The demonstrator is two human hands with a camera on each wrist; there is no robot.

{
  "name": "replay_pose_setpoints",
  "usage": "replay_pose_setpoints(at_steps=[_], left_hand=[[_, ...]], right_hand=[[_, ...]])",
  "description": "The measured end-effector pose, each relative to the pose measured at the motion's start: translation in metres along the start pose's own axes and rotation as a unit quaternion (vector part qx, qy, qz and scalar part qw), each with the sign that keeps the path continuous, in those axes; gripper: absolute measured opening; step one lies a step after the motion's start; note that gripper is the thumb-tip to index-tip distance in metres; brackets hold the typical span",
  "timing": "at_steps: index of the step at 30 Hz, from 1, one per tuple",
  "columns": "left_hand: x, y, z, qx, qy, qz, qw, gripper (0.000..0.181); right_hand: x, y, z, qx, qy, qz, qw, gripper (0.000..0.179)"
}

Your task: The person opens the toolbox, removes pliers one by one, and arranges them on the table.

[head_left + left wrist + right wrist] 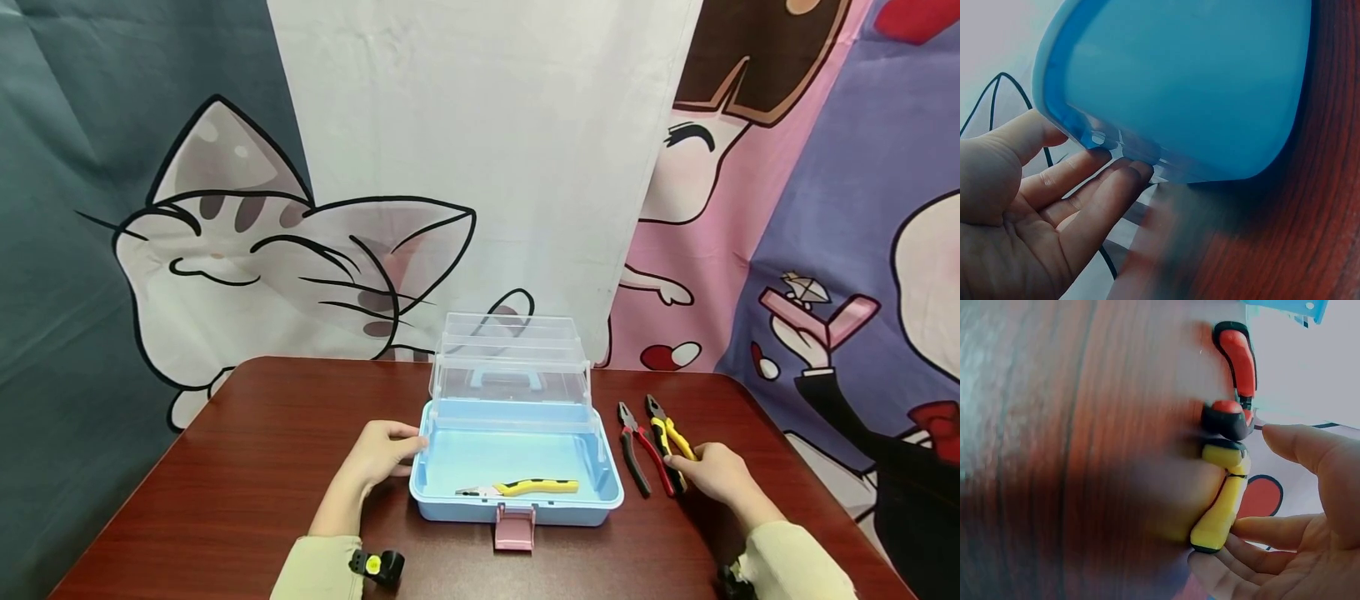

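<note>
A light-blue plastic toolbox (517, 514) stands on the table with its clear lid raised. My left hand (381, 454) grips its left side, thumb at the rim and fingers against the wall (1185, 87). Inside, near the front wall, lie needle-nose pliers (536, 487) with yellow-and-black handles. To the right of the box, my right hand (712, 468) reaches around the handles of yellow-and-black pliers (663, 433). Its fingers touch one yellow handle (1219, 519), while the thumb stands apart near the other. Red-and-black pliers (643, 450) lie just left of them.
The pink latch (514, 530) hangs down at the toolbox front. Behind the box, the transparent lid (513, 354) leans back near the table's (300, 417) far edge. A printed cartoon curtain (480, 150) hangs beyond the table.
</note>
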State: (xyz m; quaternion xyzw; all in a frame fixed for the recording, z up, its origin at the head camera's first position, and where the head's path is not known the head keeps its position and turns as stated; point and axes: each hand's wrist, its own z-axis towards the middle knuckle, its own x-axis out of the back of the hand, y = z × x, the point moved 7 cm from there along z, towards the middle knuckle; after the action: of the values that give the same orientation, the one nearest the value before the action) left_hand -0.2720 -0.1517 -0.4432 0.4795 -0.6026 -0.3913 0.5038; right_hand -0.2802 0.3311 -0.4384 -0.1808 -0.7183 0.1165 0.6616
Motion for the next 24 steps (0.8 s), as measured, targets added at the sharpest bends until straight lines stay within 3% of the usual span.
replay_pose_setpoints(at_steps=[7,13,24], left_hand=[[0.000,0.000,0.000,0.000,0.002,0.001,1.0000,0.028],[0.000,0.000,0.000,-0.001,0.001,0.004,1.0000,0.028],[0.000,-0.001,0.000,0.003,0.003,0.007,1.0000,0.029]], right_hand=[[0.002,-0.005,-0.002,-0.004,-0.002,0.010,0.9999,0.047],[0.007,-0.012,-0.004,0.001,0.005,0.012,0.9999,0.072],[0.002,-0.018,-0.008,-0.016,-0.008,0.025,0.9995,0.083]])
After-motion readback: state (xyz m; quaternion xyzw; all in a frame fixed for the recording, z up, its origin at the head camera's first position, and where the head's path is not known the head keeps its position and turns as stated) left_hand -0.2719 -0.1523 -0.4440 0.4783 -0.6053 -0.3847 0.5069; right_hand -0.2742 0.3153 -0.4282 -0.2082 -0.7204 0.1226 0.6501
